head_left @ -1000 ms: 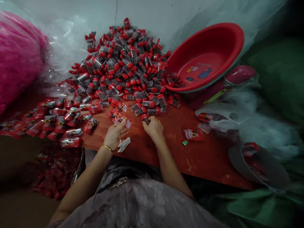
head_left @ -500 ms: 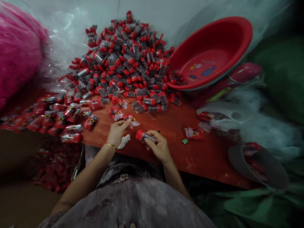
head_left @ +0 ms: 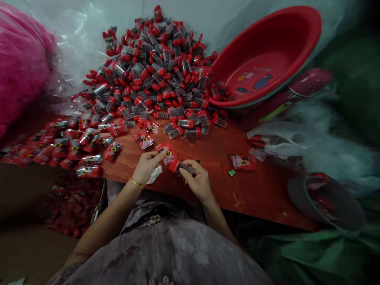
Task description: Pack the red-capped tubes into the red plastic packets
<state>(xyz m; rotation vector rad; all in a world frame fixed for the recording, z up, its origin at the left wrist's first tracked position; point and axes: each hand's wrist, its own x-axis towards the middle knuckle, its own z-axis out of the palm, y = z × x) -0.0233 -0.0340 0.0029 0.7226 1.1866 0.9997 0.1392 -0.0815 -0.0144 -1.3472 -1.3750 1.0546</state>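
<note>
My left hand [head_left: 149,164] pinches the edge of a red printed plastic sachet [head_left: 166,150] between thumb and fingers. My right hand [head_left: 196,178] is closed around a clear tube with a red cap [head_left: 185,169], dark contents showing inside. The tube's red end meets the sachet's lower edge; whether it is inside the opening I cannot tell. Beyond my hands lie flat red sachets [head_left: 143,139]. A crumpled white scrap [head_left: 154,174] rests beside my left wrist.
A tall heap of red-capped tubes [head_left: 160,75] fills the back of the table. Filled red packets [head_left: 89,160] spread at the left. A tilted red basin [head_left: 267,51] stands back right, with a grey tub [head_left: 305,198], plastic bags [head_left: 285,134] and a lone sachet [head_left: 243,162] on the right.
The capped tube and the sachet have come together; earlier a gap lay between them. The sachet has turned more upright in my left hand. The camera view has shifted slightly.
</note>
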